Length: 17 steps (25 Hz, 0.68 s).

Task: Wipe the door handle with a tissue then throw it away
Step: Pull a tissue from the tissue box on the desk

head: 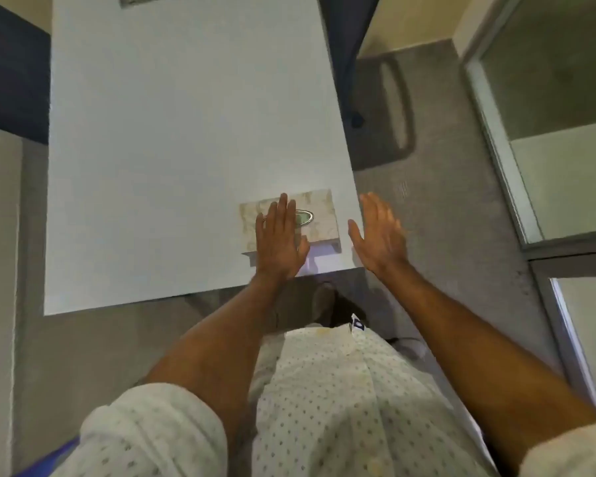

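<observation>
A marbled beige tissue box (319, 215) with an oval slot on top stands near the front right corner of a white table (172, 149). My left hand (281, 237) lies flat over the left part of the box, fingers stretched and holding nothing. My right hand (381, 235) hovers open just past the table's right edge, palm facing left, empty. No loose tissue and no door handle can be seen.
Grey carpet (461, 201) surrounds the table. A glass partition with a pale metal frame (496, 139) runs along the right. A dark chair leg (353, 108) and a grey chair seat (389, 108) stand behind the table's right side. My shoes show below the table edge.
</observation>
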Available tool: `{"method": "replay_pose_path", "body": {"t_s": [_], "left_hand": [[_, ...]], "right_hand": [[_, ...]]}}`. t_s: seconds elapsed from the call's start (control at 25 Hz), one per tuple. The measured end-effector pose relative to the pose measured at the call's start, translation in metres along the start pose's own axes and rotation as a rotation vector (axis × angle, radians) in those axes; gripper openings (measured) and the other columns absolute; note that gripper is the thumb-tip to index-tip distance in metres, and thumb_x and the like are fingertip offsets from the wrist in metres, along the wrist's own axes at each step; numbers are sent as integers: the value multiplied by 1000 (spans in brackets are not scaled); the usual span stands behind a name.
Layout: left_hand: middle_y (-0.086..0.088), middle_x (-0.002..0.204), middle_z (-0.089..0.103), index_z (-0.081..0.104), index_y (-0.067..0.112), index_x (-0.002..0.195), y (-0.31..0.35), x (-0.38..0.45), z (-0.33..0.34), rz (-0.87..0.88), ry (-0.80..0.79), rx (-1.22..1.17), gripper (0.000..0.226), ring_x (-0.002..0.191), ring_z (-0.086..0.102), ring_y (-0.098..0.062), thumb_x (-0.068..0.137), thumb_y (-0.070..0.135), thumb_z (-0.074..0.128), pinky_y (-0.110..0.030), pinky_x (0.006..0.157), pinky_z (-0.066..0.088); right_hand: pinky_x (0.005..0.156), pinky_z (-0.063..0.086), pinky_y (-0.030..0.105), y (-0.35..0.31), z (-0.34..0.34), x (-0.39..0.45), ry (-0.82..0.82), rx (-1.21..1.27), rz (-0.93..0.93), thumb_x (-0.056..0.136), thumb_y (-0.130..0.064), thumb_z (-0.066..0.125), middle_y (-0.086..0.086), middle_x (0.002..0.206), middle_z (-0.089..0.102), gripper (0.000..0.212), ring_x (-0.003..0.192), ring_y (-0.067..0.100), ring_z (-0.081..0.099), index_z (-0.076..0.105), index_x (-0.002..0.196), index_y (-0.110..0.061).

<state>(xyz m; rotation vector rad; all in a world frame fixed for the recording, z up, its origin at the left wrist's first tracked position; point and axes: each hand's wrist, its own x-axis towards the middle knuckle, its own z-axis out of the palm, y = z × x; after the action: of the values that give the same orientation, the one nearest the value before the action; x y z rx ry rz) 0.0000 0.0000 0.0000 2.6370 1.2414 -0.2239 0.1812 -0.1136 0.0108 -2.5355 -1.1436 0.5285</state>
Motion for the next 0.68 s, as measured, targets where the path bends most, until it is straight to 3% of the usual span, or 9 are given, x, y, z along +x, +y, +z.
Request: {"method": "replay_pose_path", "body": {"t_s": [0.12, 0.4, 0.68], "left_hand": [[-6, 178, -1, 11, 15, 170, -33, 0, 6, -95, 24, -86, 80, 166, 3, -28, 109, 48, 50, -53, 133, 3], [-9, 178, 5, 14, 13, 169, -63, 11, 29, -78, 20, -252, 81, 165, 6, -30, 107, 45, 56, -56, 134, 7], [-8, 177, 13, 25, 15, 166, -67, 15, 44, -83, 83, -240, 80, 165, 11, -29, 102, 49, 56, -56, 133, 8]], "right_hand": [[108, 48, 48, -44, 23, 8, -25, 33, -135, 102, -43, 54, 7, 155, 48, 53, 136, 30, 51, 44, 149, -19], [85, 56, 39, -86, 55, 21, -64, -121, -373, 101, -26, 57, 10, 124, 68, 24, 102, 26, 62, 68, 120, -14], [86, 52, 41, -95, 57, 44, -144, -199, -439, 102, -28, 61, 8, 116, 73, 22, 97, 27, 65, 73, 118, -18]]}}
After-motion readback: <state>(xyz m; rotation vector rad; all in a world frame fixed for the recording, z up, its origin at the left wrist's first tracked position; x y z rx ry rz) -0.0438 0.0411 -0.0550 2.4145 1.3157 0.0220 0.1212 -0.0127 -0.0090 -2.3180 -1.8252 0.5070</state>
